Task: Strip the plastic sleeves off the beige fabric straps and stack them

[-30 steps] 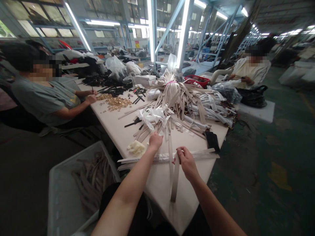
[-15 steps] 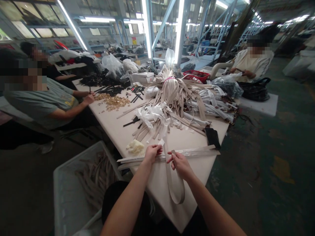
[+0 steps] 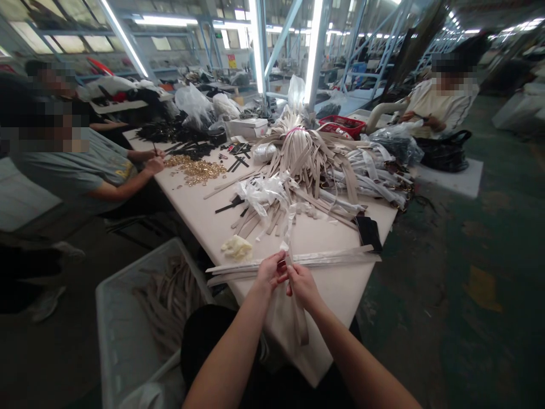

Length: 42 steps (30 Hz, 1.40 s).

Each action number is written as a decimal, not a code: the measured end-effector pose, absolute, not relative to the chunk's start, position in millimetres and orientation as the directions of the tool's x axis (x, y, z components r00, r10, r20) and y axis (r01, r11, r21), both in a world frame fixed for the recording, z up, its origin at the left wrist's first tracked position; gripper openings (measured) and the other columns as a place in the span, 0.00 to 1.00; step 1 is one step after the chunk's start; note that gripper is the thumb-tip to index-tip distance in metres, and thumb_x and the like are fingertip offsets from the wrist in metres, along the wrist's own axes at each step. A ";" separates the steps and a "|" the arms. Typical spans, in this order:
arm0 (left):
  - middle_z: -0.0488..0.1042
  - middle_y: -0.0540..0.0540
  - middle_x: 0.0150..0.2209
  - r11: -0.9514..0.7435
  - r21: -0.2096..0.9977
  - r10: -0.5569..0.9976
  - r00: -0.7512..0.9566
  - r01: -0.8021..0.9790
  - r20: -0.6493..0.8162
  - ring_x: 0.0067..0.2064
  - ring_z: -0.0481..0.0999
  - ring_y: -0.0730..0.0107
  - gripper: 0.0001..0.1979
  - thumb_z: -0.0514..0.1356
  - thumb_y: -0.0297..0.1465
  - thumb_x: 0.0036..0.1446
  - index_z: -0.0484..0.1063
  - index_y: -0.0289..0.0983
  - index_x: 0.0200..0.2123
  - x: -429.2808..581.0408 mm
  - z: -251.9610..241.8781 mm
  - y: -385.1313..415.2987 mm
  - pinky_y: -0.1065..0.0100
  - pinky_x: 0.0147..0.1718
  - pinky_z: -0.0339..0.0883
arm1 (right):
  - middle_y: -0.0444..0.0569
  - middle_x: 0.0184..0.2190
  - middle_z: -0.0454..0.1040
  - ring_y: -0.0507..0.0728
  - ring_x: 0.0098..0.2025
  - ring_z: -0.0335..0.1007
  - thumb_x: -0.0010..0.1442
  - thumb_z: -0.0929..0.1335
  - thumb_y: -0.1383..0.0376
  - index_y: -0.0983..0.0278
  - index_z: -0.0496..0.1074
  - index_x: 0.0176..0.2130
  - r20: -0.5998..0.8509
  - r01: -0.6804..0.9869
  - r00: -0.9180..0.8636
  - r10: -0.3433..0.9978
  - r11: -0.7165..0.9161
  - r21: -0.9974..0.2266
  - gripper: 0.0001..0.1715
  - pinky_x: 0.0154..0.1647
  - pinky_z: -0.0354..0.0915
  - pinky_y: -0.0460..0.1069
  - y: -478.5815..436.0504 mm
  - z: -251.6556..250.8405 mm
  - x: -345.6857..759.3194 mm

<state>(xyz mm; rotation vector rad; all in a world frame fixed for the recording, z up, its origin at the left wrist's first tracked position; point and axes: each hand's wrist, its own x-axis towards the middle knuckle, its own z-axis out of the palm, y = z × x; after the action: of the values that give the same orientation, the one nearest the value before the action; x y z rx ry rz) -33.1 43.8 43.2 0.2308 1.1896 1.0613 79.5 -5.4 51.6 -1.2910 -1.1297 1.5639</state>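
Observation:
My left hand [image 3: 270,272] and my right hand [image 3: 302,287] meet close together above the table's near edge, both pinching a beige strap [image 3: 300,324] that hangs down past them. A thin white plastic strip [image 3: 289,227] rises from my fingers towards the heap. Under my hands lies a bundle of long flat strips in clear plastic [image 3: 293,260]. A crumpled cream wad [image 3: 236,247] sits left of my left hand. Further on is a large heap of beige straps [image 3: 298,153], tied with a pink band.
A white plastic bin [image 3: 123,341] of beige straps stands at my left. A co-worker's hand [image 3: 154,165] works near gold buckles [image 3: 196,171] on the white table [image 3: 191,210]. A black phone [image 3: 368,234] lies at the right edge. Another seated person [image 3: 434,108] is beyond the table.
My hands have drawn together and both now grip the strap. Its hanging loop has gone, and the strap drops straighter below them. The view has tilted slightly.

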 end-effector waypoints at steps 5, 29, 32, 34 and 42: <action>0.72 0.48 0.22 0.526 0.631 0.758 -0.022 -0.570 -0.652 0.16 0.67 0.77 0.14 0.69 0.38 0.52 0.72 0.34 0.29 -27.0 40.5 46.5 0.77 0.11 0.54 | 0.44 0.18 0.72 0.49 0.12 0.60 0.64 0.60 0.49 0.66 0.71 0.33 -0.296 0.032 -0.140 0.945 -0.295 -0.955 0.25 0.13 0.56 0.44 -5.0 44.6 75.7; 0.74 0.47 0.23 0.546 0.565 0.703 -0.028 -0.619 -0.710 0.17 0.67 0.77 0.15 0.67 0.39 0.55 0.73 0.32 0.31 -19.1 37.9 53.0 0.76 0.10 0.52 | 0.44 0.16 0.70 0.50 0.13 0.61 0.64 0.60 0.48 0.65 0.72 0.29 -0.321 0.155 -0.128 0.938 -0.301 -0.941 0.27 0.15 0.57 0.44 3.4 34.4 77.3; 0.73 0.48 0.22 0.566 0.555 0.699 -0.003 -0.609 -0.716 0.15 0.64 0.78 0.15 0.66 0.41 0.55 0.73 0.32 0.32 -18.7 35.8 51.8 0.76 0.10 0.52 | 0.44 0.15 0.70 0.50 0.13 0.60 0.65 0.60 0.48 0.65 0.72 0.29 -0.317 0.143 -0.131 0.939 -0.299 -0.944 0.28 0.15 0.57 0.44 6.5 34.8 78.1; 0.73 0.48 0.21 0.558 0.565 0.711 -0.001 -0.608 -0.703 0.15 0.64 0.77 0.16 0.67 0.41 0.55 0.73 0.32 0.32 -18.8 34.4 50.8 0.76 0.10 0.53 | 0.44 0.15 0.69 0.50 0.13 0.60 0.65 0.60 0.48 0.65 0.72 0.29 -0.312 0.129 -0.129 0.941 -0.296 -0.946 0.27 0.15 0.57 0.45 8.0 36.4 79.8; 0.75 0.47 0.25 0.486 0.648 0.758 -0.087 -0.587 -0.647 0.17 0.65 0.80 0.18 0.71 0.42 0.49 0.74 0.32 0.30 -20.1 28.9 49.7 0.76 0.11 0.48 | 0.42 0.15 0.69 0.50 0.12 0.61 0.65 0.60 0.52 0.65 0.72 0.30 -0.295 0.164 -0.167 0.941 -0.268 -0.949 0.23 0.13 0.57 0.43 1.8 45.1 80.6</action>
<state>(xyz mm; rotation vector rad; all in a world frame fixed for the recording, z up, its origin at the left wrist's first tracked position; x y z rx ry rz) -20.1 49.7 28.9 0.1776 1.2189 1.1289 80.6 1.8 45.1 -1.4342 -1.3085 1.5005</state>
